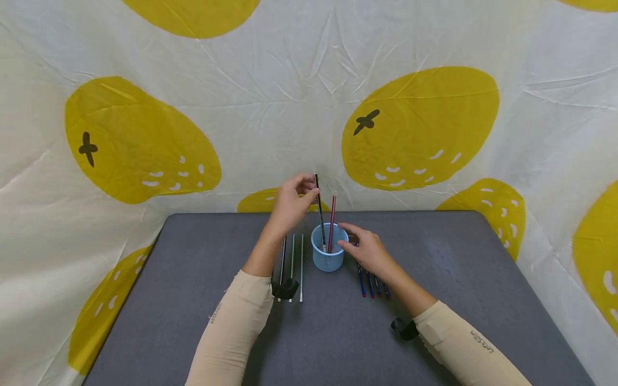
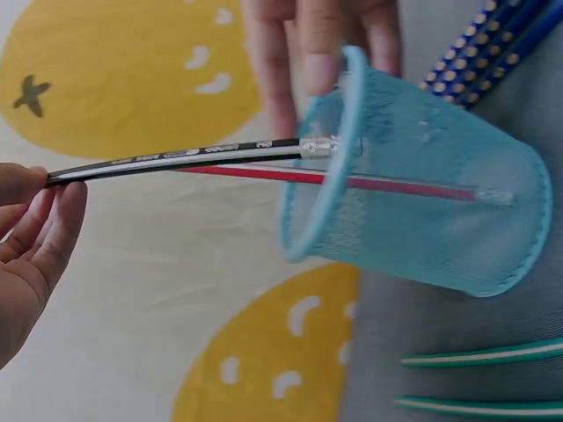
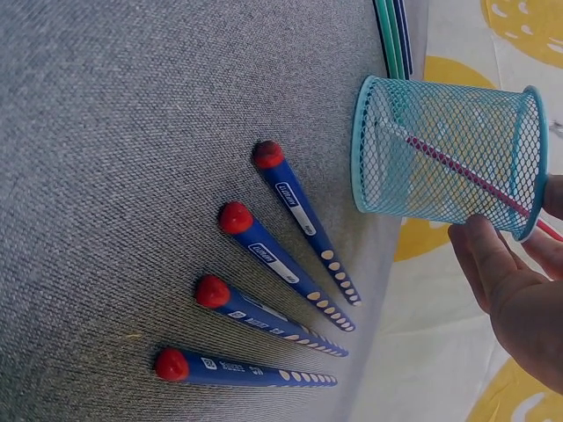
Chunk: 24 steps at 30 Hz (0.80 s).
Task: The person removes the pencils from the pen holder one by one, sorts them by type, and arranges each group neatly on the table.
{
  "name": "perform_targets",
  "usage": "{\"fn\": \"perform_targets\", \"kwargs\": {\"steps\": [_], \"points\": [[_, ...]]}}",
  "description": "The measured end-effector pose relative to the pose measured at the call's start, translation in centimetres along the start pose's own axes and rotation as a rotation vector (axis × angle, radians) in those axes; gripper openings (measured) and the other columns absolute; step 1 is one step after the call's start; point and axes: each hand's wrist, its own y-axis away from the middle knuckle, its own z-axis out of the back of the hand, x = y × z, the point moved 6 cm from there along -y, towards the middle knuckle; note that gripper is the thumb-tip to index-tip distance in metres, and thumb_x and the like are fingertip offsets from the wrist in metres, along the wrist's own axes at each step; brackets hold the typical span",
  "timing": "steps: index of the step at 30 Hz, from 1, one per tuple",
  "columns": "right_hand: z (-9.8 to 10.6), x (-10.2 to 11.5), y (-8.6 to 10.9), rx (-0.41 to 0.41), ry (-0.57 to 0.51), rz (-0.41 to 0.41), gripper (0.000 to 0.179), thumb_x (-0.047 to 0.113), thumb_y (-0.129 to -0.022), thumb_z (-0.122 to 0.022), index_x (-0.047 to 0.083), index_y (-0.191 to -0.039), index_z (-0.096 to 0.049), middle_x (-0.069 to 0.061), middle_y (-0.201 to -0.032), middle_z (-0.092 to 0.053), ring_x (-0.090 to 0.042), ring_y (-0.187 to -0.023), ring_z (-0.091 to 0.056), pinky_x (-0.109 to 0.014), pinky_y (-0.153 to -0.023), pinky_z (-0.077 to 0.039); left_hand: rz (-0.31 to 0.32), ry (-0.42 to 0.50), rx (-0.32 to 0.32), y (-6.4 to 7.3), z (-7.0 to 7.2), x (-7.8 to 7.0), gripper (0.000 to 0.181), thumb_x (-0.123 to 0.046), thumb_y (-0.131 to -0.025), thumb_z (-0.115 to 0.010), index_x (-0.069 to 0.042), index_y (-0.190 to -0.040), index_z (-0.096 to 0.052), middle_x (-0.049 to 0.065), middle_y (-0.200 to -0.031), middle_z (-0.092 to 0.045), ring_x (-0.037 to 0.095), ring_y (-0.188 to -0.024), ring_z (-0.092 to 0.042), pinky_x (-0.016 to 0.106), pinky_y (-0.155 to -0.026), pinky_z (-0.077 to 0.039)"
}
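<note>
My left hand [image 1: 291, 202] pinches a black-and-white striped pencil [image 2: 211, 158] near its upper end between thumb and fingers. The pencil points downward, its silvery ferrule end at the mouth of a light blue mesh pencil cup [image 1: 328, 261]. Inside that cup a red pencil [image 2: 413, 187] leans, ferrule end down. My right hand [image 1: 366, 250] holds the cup by its right side near the rim, thumb and fingers around the edge. In the right wrist view the cup [image 3: 449, 149] stands upright on the table, its mesh showing the red pencil within.
Several blue pencils [image 3: 277, 264] with red ends and pale dots lie on the grey tabletop [image 1: 217, 321] right of the cup. Left of it lie two green striped pencils [image 1: 301, 268] and a dark one [image 1: 282, 260]. A lemon-patterned cloth [image 1: 289, 134] hangs behind the table.
</note>
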Motion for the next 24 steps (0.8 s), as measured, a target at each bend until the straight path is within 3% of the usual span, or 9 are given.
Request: {"fn": "perform_targets", "kwargs": {"steps": [6,13,19,24], "points": [[0.0,-0.1,-0.1,0.001,0.0,-0.017,0.051,0.024,-0.101,-0.069,0.012,-0.148,-0.056,-0.018,-0.145,-0.061,-0.037,-0.12,-0.067,-0.052,-0.094,-0.06,0.002,0.04,-0.039,-0.3,2.3,-1.2,0.028,-0.004,-0.098,-0.069,0.006,-0.124,-0.065,0.018,-0.104,-0.066,0.03,-0.087,-0.071,0.027,-0.07,-0.063],[0.1,-0.2,-0.2,-0.001,0.01,-0.009,0.051,0.022,-0.101,-0.069,0.011,-0.149,-0.055,-0.019,-0.145,-0.061,-0.038,-0.12,-0.067,-0.052,-0.093,-0.061,0.006,0.121,-0.111,-0.2,5.1,-1.3,0.033,0.002,-0.096,-0.068,0.012,-0.127,-0.063,0.018,-0.102,-0.064,0.015,-0.08,-0.066,0.043,-0.078,-0.066],[0.1,-0.3,-0.1,0.003,0.003,-0.011,0.051,0.025,-0.102,-0.068,0.012,-0.149,-0.055,-0.017,-0.146,-0.061,-0.037,-0.121,-0.067,-0.052,-0.095,-0.06,0.026,0.103,-0.156,0.4,7.0,0.1,0.033,0.003,-0.096,-0.068,0.015,-0.127,-0.063,0.016,-0.1,-0.064,0.009,-0.076,-0.065,0.026,-0.072,-0.065],[0.1,-0.4,-0.1,0.012,-0.007,-0.013,0.051,0.026,-0.102,-0.068,0.013,-0.15,-0.055,-0.016,-0.146,-0.06,-0.037,-0.122,-0.066,-0.053,-0.096,-0.059,0.066,0.045,-0.155,1.4,8.2,1.9,0.034,0.002,-0.096,-0.068,0.015,-0.127,-0.063,0.023,-0.101,-0.065,0.008,-0.073,-0.065,0.022,-0.068,-0.063]]}}
